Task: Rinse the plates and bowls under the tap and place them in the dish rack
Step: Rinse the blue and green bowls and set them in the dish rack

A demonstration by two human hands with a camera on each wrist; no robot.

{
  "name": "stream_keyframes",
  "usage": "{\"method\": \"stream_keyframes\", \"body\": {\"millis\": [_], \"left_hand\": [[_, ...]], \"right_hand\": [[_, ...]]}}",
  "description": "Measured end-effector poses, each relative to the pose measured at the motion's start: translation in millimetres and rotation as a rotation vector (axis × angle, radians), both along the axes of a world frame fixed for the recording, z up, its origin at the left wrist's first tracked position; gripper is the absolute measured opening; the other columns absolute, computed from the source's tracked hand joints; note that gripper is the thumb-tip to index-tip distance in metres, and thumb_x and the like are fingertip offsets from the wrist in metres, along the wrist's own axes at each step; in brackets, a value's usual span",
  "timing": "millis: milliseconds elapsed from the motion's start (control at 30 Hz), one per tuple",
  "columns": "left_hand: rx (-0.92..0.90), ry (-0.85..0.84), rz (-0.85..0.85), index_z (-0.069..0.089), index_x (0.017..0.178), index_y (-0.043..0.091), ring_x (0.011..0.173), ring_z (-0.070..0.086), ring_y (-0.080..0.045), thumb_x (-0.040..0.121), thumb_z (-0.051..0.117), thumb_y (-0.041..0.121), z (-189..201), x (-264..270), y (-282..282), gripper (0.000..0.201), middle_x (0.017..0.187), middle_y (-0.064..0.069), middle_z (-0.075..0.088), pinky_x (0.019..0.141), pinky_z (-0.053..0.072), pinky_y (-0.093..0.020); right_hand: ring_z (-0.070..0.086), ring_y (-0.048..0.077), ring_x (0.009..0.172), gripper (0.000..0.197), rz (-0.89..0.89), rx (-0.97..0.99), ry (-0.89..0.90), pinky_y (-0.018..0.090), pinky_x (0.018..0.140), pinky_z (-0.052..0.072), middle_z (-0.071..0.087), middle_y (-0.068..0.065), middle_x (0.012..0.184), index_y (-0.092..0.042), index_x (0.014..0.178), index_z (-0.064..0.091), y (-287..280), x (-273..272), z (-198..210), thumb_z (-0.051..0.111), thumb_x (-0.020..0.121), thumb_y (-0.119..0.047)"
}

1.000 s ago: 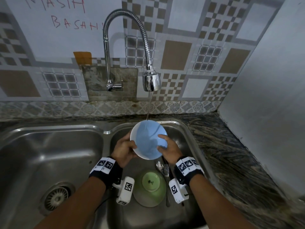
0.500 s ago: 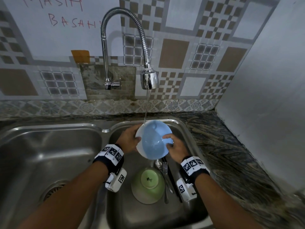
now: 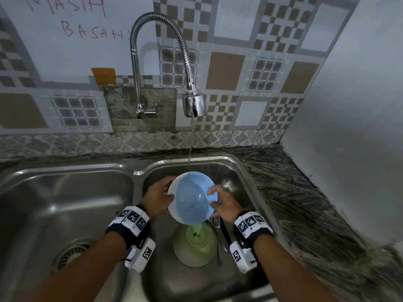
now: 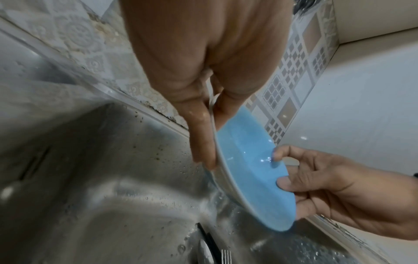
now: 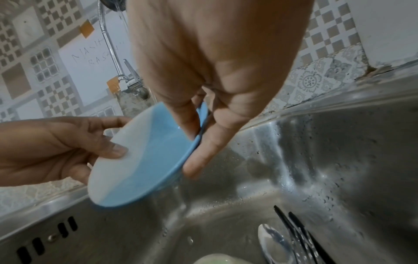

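Two hands, left hand (image 3: pixel 157 198) and right hand (image 3: pixel 225 207), each pinch opposite rims of one blue bowl (image 3: pixel 193 198), tilted toward the camera under the tap (image 3: pixel 194 104), above one green bowl (image 3: pixel 194 245).

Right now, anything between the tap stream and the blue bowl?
Nothing visible. The stream falls clear from the tap onto the blue bowl's upper rim; the left hand and right hand grip its sides.

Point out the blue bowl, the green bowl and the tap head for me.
blue bowl (image 3: pixel 192 199), head view, on its blue inside.
green bowl (image 3: pixel 196 247), head view, on its upturned underside, in the sink.
tap head (image 3: pixel 194 104), head view, on the chrome spray head.
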State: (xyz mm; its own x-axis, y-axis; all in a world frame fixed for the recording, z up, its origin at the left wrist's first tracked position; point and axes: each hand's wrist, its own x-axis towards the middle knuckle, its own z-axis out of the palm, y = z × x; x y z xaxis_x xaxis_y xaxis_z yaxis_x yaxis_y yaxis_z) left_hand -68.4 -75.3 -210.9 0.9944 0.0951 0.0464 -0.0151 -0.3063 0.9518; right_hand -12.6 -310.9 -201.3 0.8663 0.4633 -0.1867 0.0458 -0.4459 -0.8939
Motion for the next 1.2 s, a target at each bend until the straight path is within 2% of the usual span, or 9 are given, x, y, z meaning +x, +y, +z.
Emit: {"method": "stream_keyframes", "body": {"millis": [67,333,467,600,733,800,933,1100,1200], "left_hand": [[-0.037,-0.069,0.0,0.06,0.104,0.051,0.106,0.063,-0.024,0.071,0.06,0.011,2.3,-3.6,5.2,0.052,0.105,0.01,0.069,0.09,0.052,-0.051],[-0.15,-0.21,0.009,0.065,0.101,0.047,0.101,0.063,-0.003,0.079,0.06,0.006,18.4,-14.4,2.1,0.048,0.106,0.016,0.069,0.085,0.047,-0.016],[-0.203,-0.233,-0.033,0.068,0.104,0.044,0.106,0.063,-0.006,0.08,0.062,0.0,20.4,-18.9,1.2,0.05,0.111,0.015,0.069,0.089,0.049,-0.022],[-0.188,-0.221,-0.065,0.068,0.105,0.043,0.105,0.064,-0.01,0.078,0.066,0.008,22.1,-23.1,3.3,0.045,0.111,0.013,0.07,0.088,0.054,-0.035],[-0.227,-0.18,-0.101,0.07,0.103,0.04,0.101,0.066,-0.014,0.074,0.068,0.012,23.9,-28.1,2.9,0.04,0.108,0.008,0.071,0.083,0.055,-0.042],[-0.245,-0.176,-0.114,0.072,0.101,0.036,0.1,0.067,-0.014,0.073,0.068,0.011,27.9,-31.2,-1.2,0.038,0.106,0.007,0.072,0.082,0.056,-0.04],[-0.247,-0.226,-0.152,0.073,0.099,0.041,0.095,0.067,-0.006,0.074,0.068,0.009,41.2,-35.7,-15.4,0.041,0.101,0.013,0.073,0.082,0.054,-0.025],[-0.187,-0.171,-0.206,0.071,0.102,0.045,0.104,0.063,-0.003,0.083,0.066,-0.001,50.5,-29.3,-33.3,0.05,0.106,0.018,0.071,0.096,0.049,-0.037],[-0.134,-0.052,-0.274,0.069,0.101,0.048,0.111,0.06,-0.004,0.081,0.07,0.001,65.4,-31.0,-49.4,0.051,0.104,0.024,0.069,0.098,0.049,-0.031]], "right_hand": [[0.06,0.025,0.084,0.036,-0.015,0.019,-0.069,0.06,0.066,0.056,0.047,-0.002,0.1,-0.033,0.081,0.043,3.0,-3.0,1.2,0.05,0.087,0.002],[0.051,0.017,0.094,0.044,-0.119,0.084,-0.087,0.05,0.072,0.059,0.037,-0.003,0.095,-0.032,0.085,0.03,3.5,-14.7,13.5,0.052,0.087,0.005],[0.051,0.024,0.115,0.054,-0.097,0.144,-0.049,0.048,0.076,0.059,0.049,-0.006,0.108,-0.041,0.095,0.038,-3.5,-21.3,18.0,0.057,0.083,0.009],[0.048,0.019,0.124,0.076,0.003,0.121,-0.01,0.031,0.08,0.058,0.05,-0.012,0.122,-0.051,0.121,0.041,-10.8,-29.1,33.3,0.062,0.08,0.009],[0.047,0.018,0.122,0.082,0.08,0.034,0.06,0.024,0.078,0.055,0.049,-0.002,0.13,-0.059,0.114,0.042,-20.0,-38.1,48.5,0.068,0.073,0.007],[0.048,0.015,0.12,0.08,0.108,0.0,0.077,0.019,0.077,0.052,0.05,-0.003,0.127,-0.052,0.12,0.042,-26.8,-42.6,55.9,0.071,0.072,0.006],[0.053,0.018,0.119,0.086,0.108,-0.095,0.03,0.038,0.098,0.048,0.056,-0.001,0.128,-0.025,0.136,0.045,-38.3,-50.7,63.2,0.084,0.06,-0.01],[0.062,0.026,0.104,0.079,0.069,-0.122,-0.078,0.043,0.088,0.055,0.053,-0.008,0.12,-0.026,0.122,0.045,-58.1,-67.4,74.4,0.086,0.056,-0.01],[0.06,0.019,0.1,0.077,0.037,-0.137,-0.137,0.029,0.08,0.057,0.05,-0.012,0.116,-0.024,0.122,0.042,-73.4,-76.8,78.3,0.083,0.06,-0.005]]}}
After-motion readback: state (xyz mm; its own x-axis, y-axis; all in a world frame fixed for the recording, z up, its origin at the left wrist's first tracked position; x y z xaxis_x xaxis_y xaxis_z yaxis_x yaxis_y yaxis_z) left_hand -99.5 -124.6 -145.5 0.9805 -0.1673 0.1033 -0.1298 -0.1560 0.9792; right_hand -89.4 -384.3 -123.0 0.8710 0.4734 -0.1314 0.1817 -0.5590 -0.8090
